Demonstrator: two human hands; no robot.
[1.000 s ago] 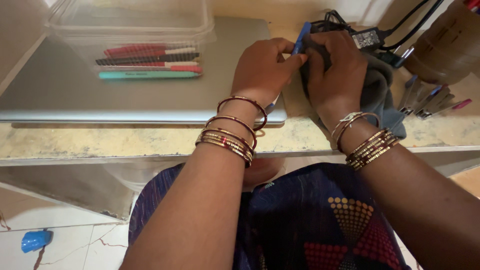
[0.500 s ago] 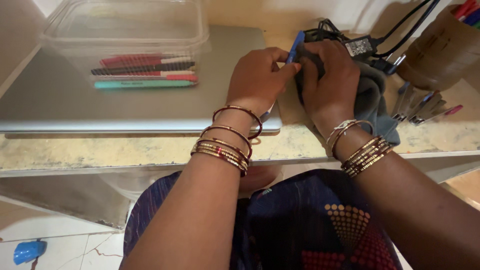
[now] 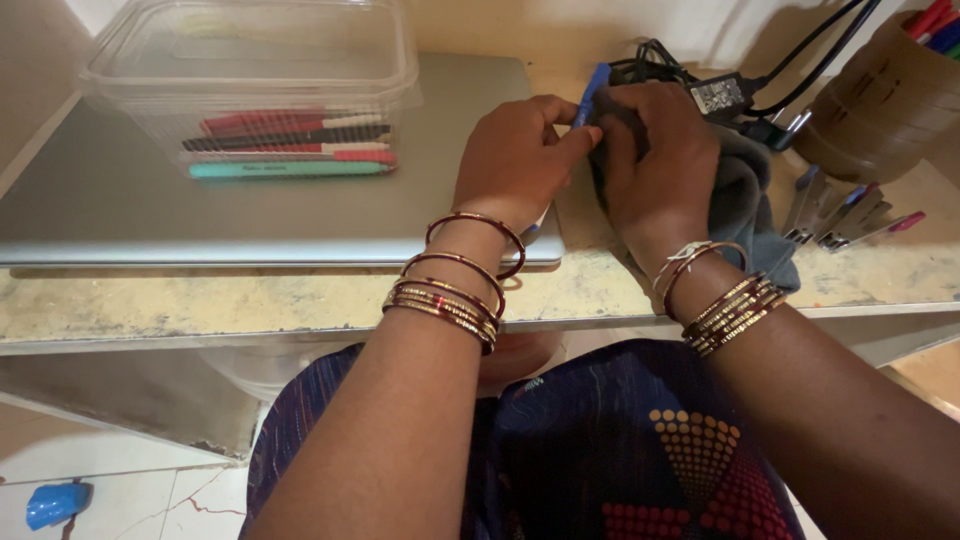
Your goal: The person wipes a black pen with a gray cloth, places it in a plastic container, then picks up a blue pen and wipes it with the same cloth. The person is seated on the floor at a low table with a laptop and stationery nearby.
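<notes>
On the shelf edge, her left hand pinches a blue pen while the right hand presses a grey cloth round it, seemingly; too hard a rub could flick the pen floorward.

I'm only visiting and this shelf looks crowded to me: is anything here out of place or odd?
Mildly. A clear plastic box of pens stands on a closed laptop, whose front edge overhangs the stone shelf. A blue scrap lies on the cracked floor tiles. The hands' pen and grey cloth look ordinary.
</notes>
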